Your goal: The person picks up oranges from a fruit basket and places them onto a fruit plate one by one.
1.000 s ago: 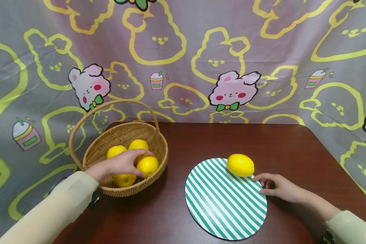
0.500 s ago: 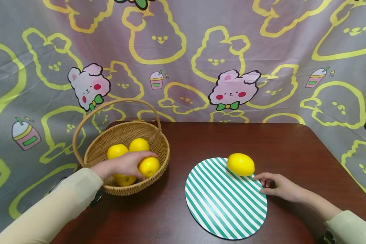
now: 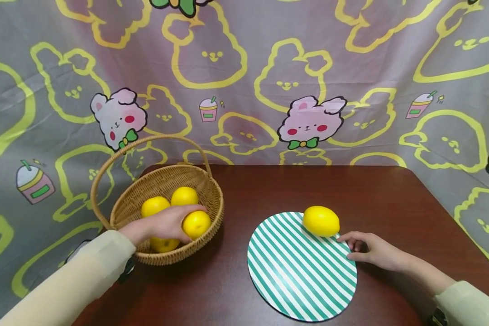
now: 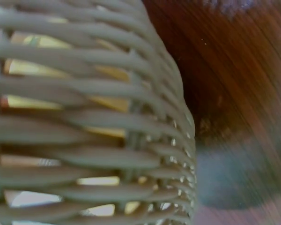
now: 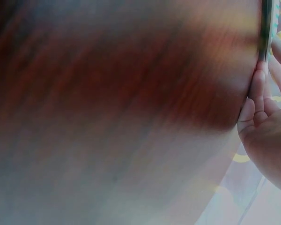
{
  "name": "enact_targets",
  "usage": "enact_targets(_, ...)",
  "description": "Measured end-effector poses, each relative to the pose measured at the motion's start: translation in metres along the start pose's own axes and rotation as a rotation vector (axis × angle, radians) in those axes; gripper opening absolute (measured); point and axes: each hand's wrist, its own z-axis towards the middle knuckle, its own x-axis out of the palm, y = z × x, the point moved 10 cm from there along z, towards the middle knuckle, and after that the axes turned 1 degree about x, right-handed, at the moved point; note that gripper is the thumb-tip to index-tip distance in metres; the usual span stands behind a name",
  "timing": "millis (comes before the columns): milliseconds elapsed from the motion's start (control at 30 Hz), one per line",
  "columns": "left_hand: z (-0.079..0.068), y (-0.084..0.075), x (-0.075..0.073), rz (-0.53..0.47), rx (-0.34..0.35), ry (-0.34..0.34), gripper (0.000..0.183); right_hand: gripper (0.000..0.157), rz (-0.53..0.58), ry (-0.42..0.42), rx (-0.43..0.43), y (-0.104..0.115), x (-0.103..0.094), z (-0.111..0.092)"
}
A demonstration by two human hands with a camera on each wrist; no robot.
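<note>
In the head view my left hand (image 3: pixel 169 222) reaches over the near rim of a wicker basket (image 3: pixel 146 258). Its fingers and thumb are curled round a yellow lemon (image 3: pixel 197 225) on the basket's right side. More lemons lie beside it: one at the back (image 3: pixel 184 196), one at the left (image 3: pixel 155 206) and one partly under my hand (image 3: pixel 164 245). The left wrist view shows only basket weave (image 4: pixel 75 117), so the hand is hidden there. My right hand (image 3: pixel 372 250) touches the edge of a round green-striped board (image 3: pixel 299 271) with loosely bent fingers. A single lemon (image 3: pixel 321 221) sits at the board's far edge.
A dark red-brown table (image 3: pixel 261 185) carries everything. The basket's tall arched handle (image 3: pixel 106 174) rises at the left, behind my left forearm. A patterned curtain (image 3: pixel 244 99) stands round the table's far and side edges.
My left hand has settled lower round the lemon, its thumb slightly farther down. The basket shifted slightly right, then back left. My right hand and the board have stayed put.
</note>
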Motion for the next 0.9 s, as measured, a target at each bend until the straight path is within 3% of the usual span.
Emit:
enact_targets(433, -0.003, -0.002, -0.007, -0.030, -0.006, -0.044, 0.083, 0.038, 0.018, 0.004, -0.005, 0.001, 0.002, 0.001)
enact_targets(900, -0.016, -0.011, -0.034, -0.084, -0.051, -0.193, 0.084, 0.037, 0.013, 0.012, -0.005, 0.002, 0.002, 0.000)
